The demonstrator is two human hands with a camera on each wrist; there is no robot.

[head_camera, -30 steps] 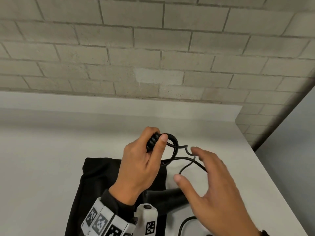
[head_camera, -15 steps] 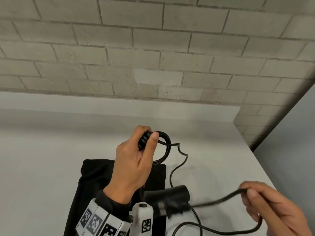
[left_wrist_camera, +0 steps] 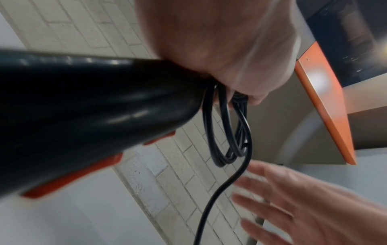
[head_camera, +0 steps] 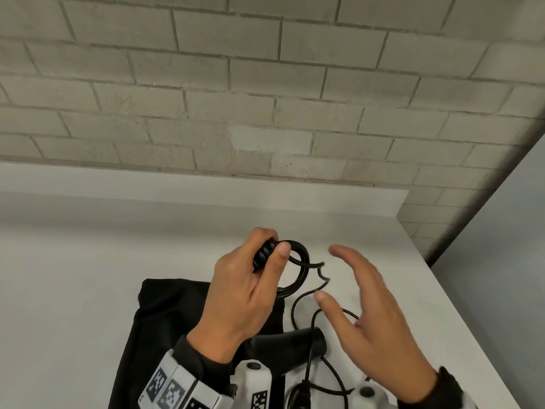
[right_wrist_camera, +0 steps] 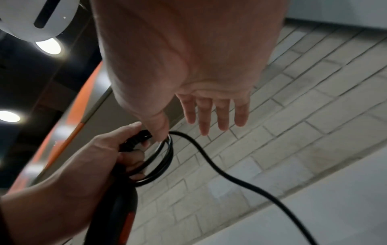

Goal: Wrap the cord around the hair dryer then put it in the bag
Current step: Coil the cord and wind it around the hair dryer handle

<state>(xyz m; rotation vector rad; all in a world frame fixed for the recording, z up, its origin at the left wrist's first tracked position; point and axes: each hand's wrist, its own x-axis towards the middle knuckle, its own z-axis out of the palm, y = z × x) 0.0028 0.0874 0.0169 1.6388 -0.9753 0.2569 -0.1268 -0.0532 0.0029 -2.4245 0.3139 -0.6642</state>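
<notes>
My left hand (head_camera: 244, 284) grips the handle end of the black hair dryer (head_camera: 295, 346), held above the table. Its thumb pins a few loops of the black cord (head_camera: 303, 270) against the handle. In the left wrist view the dryer (left_wrist_camera: 94, 107) shows orange buttons, and the cord loops (left_wrist_camera: 228, 132) hang below my fist. The loose cord (right_wrist_camera: 230, 175) trails down to the table. My right hand (head_camera: 362, 290) hovers just right of the loops with fingers spread and straight, holding nothing. The black bag (head_camera: 165, 320) lies flat on the table under my left arm.
The white table (head_camera: 88, 276) meets a brick wall (head_camera: 265, 113) at the back, and its right edge (head_camera: 460, 305) runs diagonally close to my right hand. More loose cord (head_camera: 339, 385) lies on the table near my right wrist.
My right hand has let go of the cord it was pulling out to the lower right. It has come back up beside the loops, open. My left hand has stayed put.
</notes>
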